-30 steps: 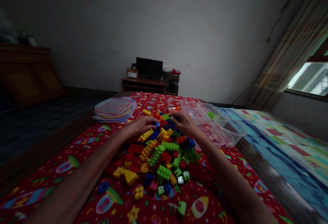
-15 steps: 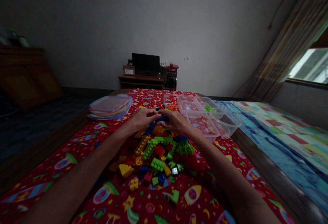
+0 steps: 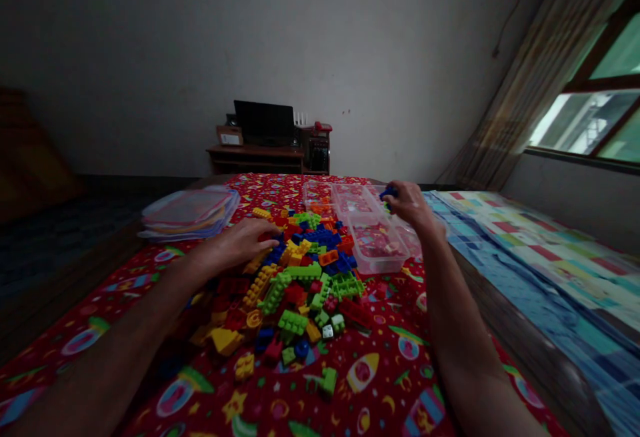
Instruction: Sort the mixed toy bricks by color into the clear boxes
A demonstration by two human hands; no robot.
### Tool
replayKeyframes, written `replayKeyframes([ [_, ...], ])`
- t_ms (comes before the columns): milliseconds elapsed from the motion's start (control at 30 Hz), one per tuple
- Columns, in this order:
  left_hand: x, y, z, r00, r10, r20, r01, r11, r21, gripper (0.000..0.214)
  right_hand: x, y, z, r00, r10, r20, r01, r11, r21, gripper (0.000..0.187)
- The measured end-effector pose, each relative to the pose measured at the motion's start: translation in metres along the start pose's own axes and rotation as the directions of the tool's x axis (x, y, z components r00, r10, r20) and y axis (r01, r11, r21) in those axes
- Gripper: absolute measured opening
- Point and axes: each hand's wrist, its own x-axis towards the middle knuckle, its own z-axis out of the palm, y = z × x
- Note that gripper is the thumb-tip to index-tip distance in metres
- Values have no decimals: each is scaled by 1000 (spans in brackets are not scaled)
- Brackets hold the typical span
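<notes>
Toy bricks (image 3: 303, 271) heaped on the red tablecloth (image 3: 200, 417); lifting out blue ones looks like the step in hand.
Right of the heap stands a clear box (image 3: 380, 265). From here, the left hand (image 3: 245, 240) bends at the heap's left edge; I can't tell whether it grips anything. The right hand (image 3: 406, 200), by the box's far end, pinches a blue brick (image 3: 387, 193); letting go calls for loosened fingers. Orange pieces (image 3: 320, 205) show beyond the heap, apparently boxed.
</notes>
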Motion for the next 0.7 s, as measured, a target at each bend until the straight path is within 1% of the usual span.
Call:
replayKeyframes([
  [100,1,-8,8,996,43,78,-47,998,49,44,-3,37,-7,991,120,-56,-127,979,-162,24],
  [200,1,-6,8,990,30,135,-42,996,85,44,-7,59,-6,980,193,-52,-199,952,-233,26],
  [300,0,2,2,982,-19,186,-4,992,125,42,-8,64,-4,960,279,36,-259,925,-278,25],
  [367,-2,8,-3,977,-44,210,15,991,137,43,-5,61,-5,935,340,98,-296,903,-313,24],
  [433,-4,13,-5,973,-57,223,27,990,136,44,-3,52,-7,925,361,115,-307,892,-332,26],
  [500,-5,19,-7,969,-67,238,35,990,135,45,-1,39,-10,942,322,95,-277,905,-324,29],
  [567,-5,23,-7,965,-74,251,43,991,126,45,-1,20,-9,970,228,79,-196,935,-295,29],
  [633,-5,26,-7,967,-84,242,61,993,99,42,-2,-3,-3,990,97,100,-69,967,-246,27],
  [700,-4,27,-7,974,-83,211,72,996,59,39,-7,-29,11,986,-53,160,80,983,-168,26],
])
